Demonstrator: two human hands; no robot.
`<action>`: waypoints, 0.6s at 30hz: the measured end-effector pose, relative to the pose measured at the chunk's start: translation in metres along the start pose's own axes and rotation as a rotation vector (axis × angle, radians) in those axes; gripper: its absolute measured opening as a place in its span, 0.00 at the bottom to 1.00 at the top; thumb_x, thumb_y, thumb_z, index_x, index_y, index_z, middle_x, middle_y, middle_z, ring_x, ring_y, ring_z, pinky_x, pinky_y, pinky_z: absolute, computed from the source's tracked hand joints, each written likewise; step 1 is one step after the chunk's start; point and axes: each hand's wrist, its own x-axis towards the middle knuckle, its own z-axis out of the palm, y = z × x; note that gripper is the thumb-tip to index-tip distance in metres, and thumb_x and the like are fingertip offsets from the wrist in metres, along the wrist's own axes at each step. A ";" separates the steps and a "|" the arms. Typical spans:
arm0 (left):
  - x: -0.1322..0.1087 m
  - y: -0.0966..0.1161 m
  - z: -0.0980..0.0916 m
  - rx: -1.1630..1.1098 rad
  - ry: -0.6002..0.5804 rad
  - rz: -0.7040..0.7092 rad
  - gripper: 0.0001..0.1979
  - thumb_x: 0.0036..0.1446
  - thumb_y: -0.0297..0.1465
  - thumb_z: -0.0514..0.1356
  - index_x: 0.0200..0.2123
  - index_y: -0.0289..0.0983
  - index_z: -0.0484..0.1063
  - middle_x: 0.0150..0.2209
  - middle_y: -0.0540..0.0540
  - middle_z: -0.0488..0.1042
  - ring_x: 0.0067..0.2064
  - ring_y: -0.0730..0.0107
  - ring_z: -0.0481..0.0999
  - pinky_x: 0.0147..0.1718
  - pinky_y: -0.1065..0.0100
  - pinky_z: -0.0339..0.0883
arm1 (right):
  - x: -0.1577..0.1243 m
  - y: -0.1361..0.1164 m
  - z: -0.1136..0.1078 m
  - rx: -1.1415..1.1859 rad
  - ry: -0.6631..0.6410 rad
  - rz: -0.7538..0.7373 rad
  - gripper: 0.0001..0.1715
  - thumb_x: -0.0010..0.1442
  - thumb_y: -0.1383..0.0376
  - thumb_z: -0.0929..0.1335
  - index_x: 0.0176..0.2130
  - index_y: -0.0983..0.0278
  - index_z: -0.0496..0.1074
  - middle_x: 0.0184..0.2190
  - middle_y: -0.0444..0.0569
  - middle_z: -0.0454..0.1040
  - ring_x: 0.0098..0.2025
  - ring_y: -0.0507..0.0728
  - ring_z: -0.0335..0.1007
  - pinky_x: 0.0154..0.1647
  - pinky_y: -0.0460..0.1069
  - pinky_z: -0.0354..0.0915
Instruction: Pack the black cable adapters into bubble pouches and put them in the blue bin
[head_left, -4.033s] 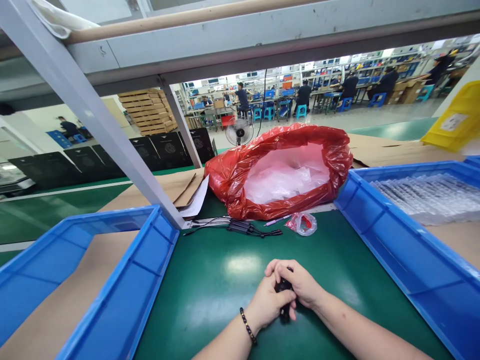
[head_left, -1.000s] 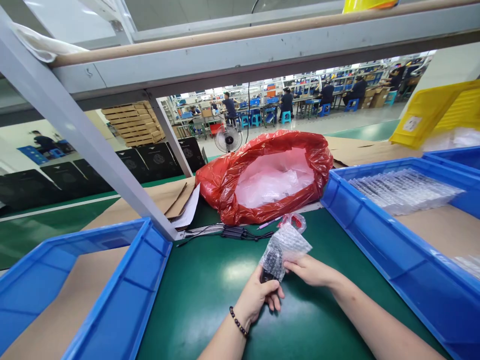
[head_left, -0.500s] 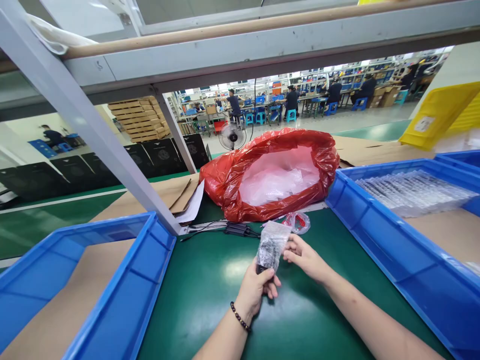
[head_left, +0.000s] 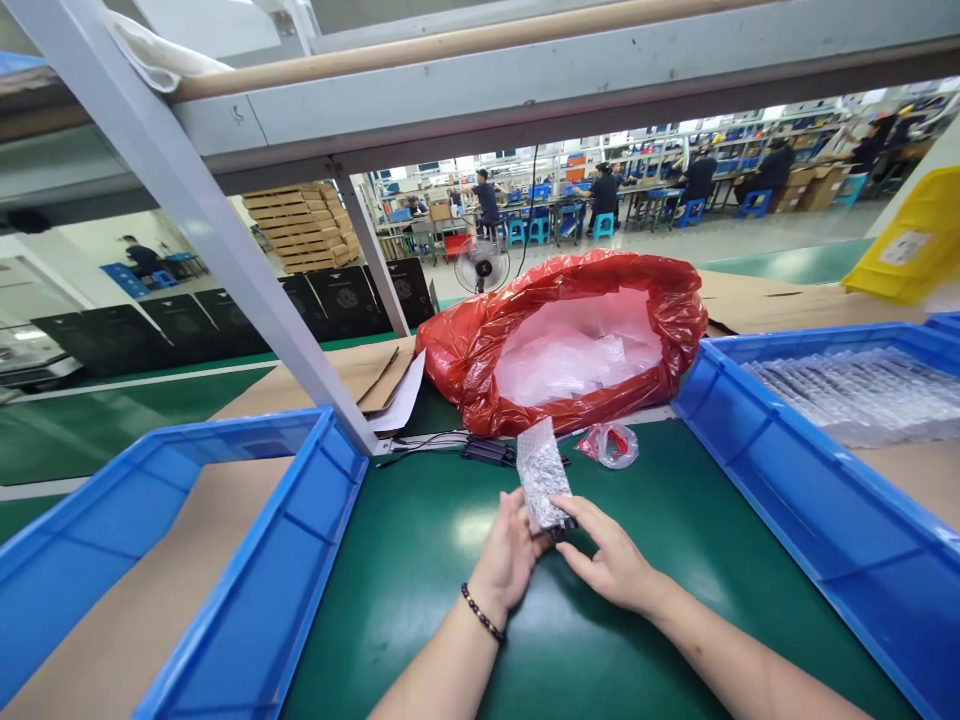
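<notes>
A clear bubble-wrap bag (head_left: 541, 470) with a dark item inside is tilted up above the green bench mat. A black end of the item shows at the bag's lower edge. My left hand (head_left: 510, 556) supports the bag from the left and below, palm turned up, its fingertips partly hidden behind it. From the right, my right hand (head_left: 616, 560) grips the bag's lower end, fingers on top and thumb beneath. Just beyond lie black cable adapters (head_left: 487, 450) and a small clear bag with red contents (head_left: 611, 443).
A red plastic sack (head_left: 457, 365) of bubble-wrap bags stands behind the bench. Blue bins flank me: a cardboard-lined left bin (head_left: 307, 540) and a right bin (head_left: 795, 520) with a row of wrapped items. A slanted metal post (head_left: 225, 260) rises at left.
My right hand has moved from the bag's upper right side down to its lower end. My left hand's grip has loosened, with the thumb off the front. The view has shifted slightly left.
</notes>
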 end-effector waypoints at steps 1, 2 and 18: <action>0.003 0.005 -0.003 -0.020 0.026 0.033 0.21 0.49 0.44 0.59 0.41 0.34 0.68 0.41 0.42 0.74 0.42 0.64 0.72 0.41 0.65 0.64 | 0.000 0.001 -0.001 0.034 -0.043 -0.006 0.29 0.53 0.70 0.62 0.55 0.61 0.58 0.50 0.53 0.66 0.52 0.59 0.61 0.53 0.55 0.59; 0.005 0.008 -0.005 -0.033 0.050 0.059 0.19 0.48 0.41 0.61 0.40 0.34 0.69 0.40 0.42 0.74 0.42 0.65 0.72 0.43 0.65 0.63 | 0.000 0.001 -0.002 0.083 -0.082 0.002 0.31 0.53 0.70 0.62 0.56 0.61 0.56 0.51 0.53 0.65 0.53 0.59 0.60 0.54 0.55 0.58; -0.005 -0.024 0.010 0.013 0.251 0.139 0.16 0.37 0.27 0.66 0.34 0.32 0.71 0.31 0.45 0.76 0.32 0.66 0.74 0.37 0.66 0.65 | 0.007 -0.001 0.003 0.088 -0.044 0.379 0.34 0.47 0.62 0.67 0.53 0.65 0.58 0.27 0.43 0.68 0.29 0.53 0.65 0.34 0.48 0.62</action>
